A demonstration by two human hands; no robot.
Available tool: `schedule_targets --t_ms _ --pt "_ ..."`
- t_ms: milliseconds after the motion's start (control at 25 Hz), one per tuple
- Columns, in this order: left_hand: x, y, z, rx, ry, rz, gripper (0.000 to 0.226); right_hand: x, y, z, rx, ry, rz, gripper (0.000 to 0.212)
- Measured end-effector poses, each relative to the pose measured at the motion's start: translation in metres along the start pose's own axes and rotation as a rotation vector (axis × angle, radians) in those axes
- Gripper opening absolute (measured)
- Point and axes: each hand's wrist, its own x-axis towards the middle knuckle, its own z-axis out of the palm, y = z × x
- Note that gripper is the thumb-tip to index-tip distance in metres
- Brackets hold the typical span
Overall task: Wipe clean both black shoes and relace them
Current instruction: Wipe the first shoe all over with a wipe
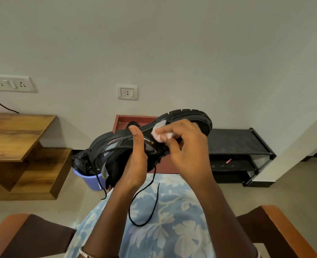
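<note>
The left hand (136, 164) grips the black shoe (113, 146) round its middle, sideways above the lap, thumb on the sole edge — light, stiff-soled, soft upper, so that hold looks sound. Its loose lace (129, 209) dangles. The right hand (188, 146) pinches a white wipe (160, 135) against the sole — wooden table (18, 133) left, shoe rack (236, 140) right

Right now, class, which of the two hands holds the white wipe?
The right hand pinches the white wipe against the black shoe's sole edge; the left hand only grips the shoe.
</note>
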Motion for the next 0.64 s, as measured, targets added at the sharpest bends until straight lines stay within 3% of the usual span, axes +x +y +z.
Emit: schedule_targets --t_ms 80,160,320,360,440,520,640 --pt "0.002 0.001 0.001 -0.048 0.034 -0.009 0.09 0.009 0.008 0.001 -0.167 0.167 0.018 0.03" --pt "0.002 0.004 0.003 -0.084 0.02 -0.013 0.09 0.004 0.004 0.005 -0.147 0.194 0.017 0.026" --pt "0.0 0.006 -0.002 -0.1 0.039 -0.068 0.094 -0.016 -0.018 0.004 0.37 -0.105 0.08 0.016" --pt "0.001 0.006 -0.004 -0.089 0.049 -0.071 0.092 -0.016 -0.018 0.003 0.381 -0.138 0.07 0.016" --pt "0.001 0.005 -0.004 -0.121 0.038 -0.069 0.089 -0.009 -0.01 0.004 0.166 -0.087 0.038 0.017" --pt "0.0 0.007 -0.002 -0.192 0.016 -0.049 0.081 0.002 -0.002 0.007 -0.147 0.092 0.018 0.019" --pt "-0.002 0.012 0.002 -0.234 0.021 -0.043 0.069 0.005 0.0 0.01 -0.198 0.198 0.02 0.016"
